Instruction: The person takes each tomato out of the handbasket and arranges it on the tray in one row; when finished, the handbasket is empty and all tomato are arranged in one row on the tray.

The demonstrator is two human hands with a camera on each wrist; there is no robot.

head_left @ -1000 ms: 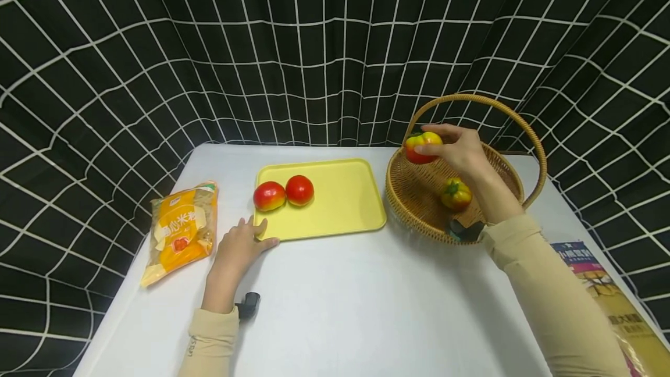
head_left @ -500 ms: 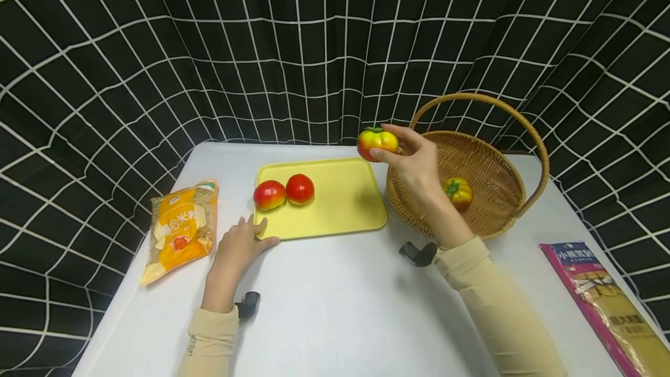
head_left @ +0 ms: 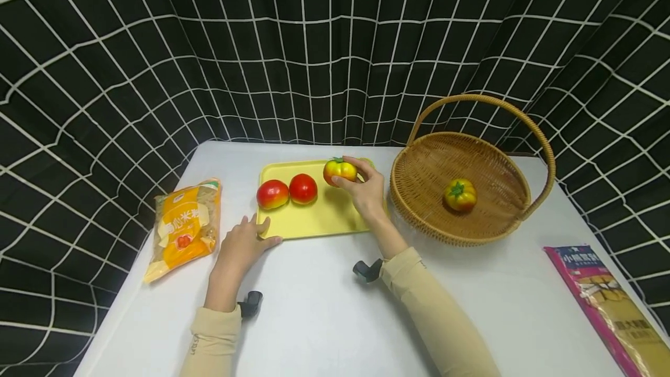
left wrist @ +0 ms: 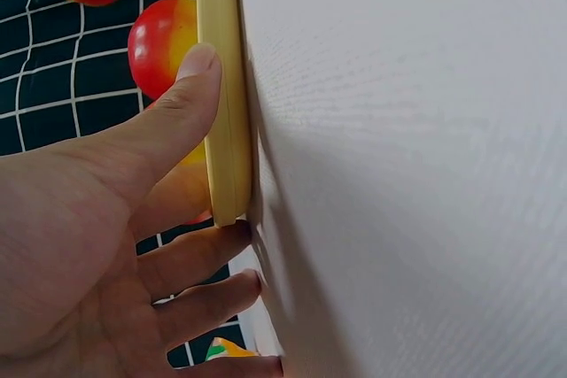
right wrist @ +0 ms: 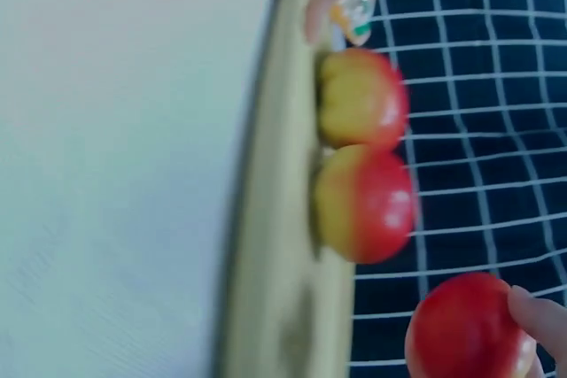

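Observation:
My right hand (head_left: 366,189) pinches a glossy red-and-yellow tomato (head_left: 340,171) with a green leafy top, above the yellow tray (head_left: 335,217). Two rounded red fruits with yellow undersides lie at the tray's left: a left fruit (head_left: 273,194) and a right fruit (head_left: 303,189). At the tray's front left corner rests my left hand (head_left: 243,251), fingers spread. In the left wrist view its thumb (left wrist: 177,117) lies against the tray's rim. A yellow-orange ribbed fruit (head_left: 460,195) with a green top sits inside the wicker basket (head_left: 487,223).
An orange-and-clear food bag (head_left: 183,228) lies left of the tray. A long pink-and-yellow packet (head_left: 609,307) lies at the table's right edge. The basket's tall handle (head_left: 523,118) arches over it. Black grid-patterned cloth (head_left: 293,45) hangs behind the white table (head_left: 314,307).
My right hand has carried the tomato from over the basket leftward and down to above the tray. My left hand has stayed at the tray's corner.

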